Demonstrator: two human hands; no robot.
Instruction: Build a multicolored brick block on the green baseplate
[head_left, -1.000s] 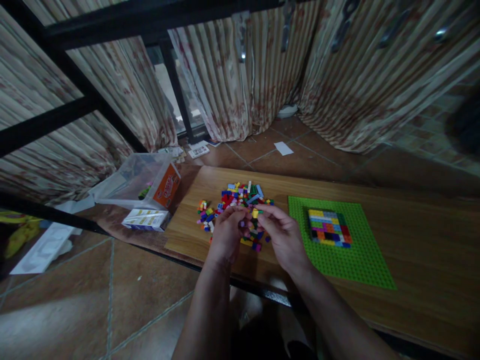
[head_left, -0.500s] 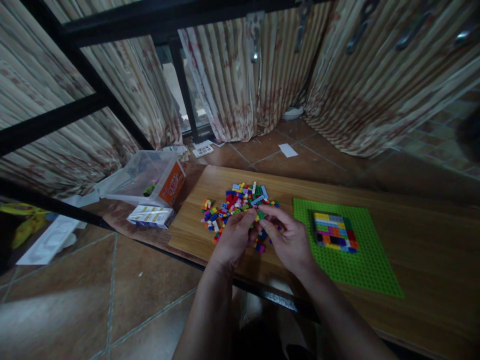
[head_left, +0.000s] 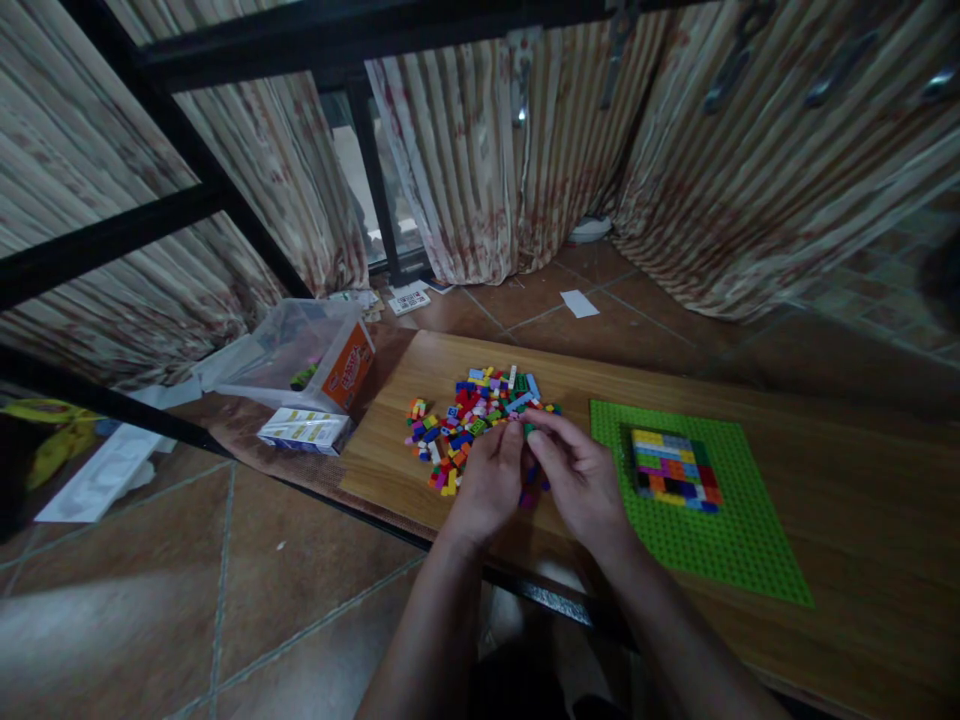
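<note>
A small green brick (head_left: 529, 430) sits above the bench (head_left: 862, 480), just at the near side of the scattered loose bricks (head_left: 471, 400). The right hand (head_left: 574, 465) pinches it between thumb and fingers. The left hand (head_left: 495, 470) is curled with its fingertips right beside it; they hide whatever they may be gripping, so I cannot tell its grasp. Too little of the green brick shows to read its long axis.

From this meeting point, the multicoloured brick panel (head_left: 670, 470) lies off to the right, with the right hand nearer. It sits inside the edges of the green baseplate (head_left: 727, 550), well apart from the fingertips. The loose bricks spread beyond the hands and to their left, some hidden behind the fingers.

Counted, there are two hands, one green brick visible between them, one panel and one baseplate. The loose bricks overlap too much to count. Farther left stand one clear plastic bin (head_left: 262, 392) with an orange label and, just in front of it, one small carton (head_left: 304, 430). One white card (head_left: 580, 304) lies on the floor beyond the bench.
</note>
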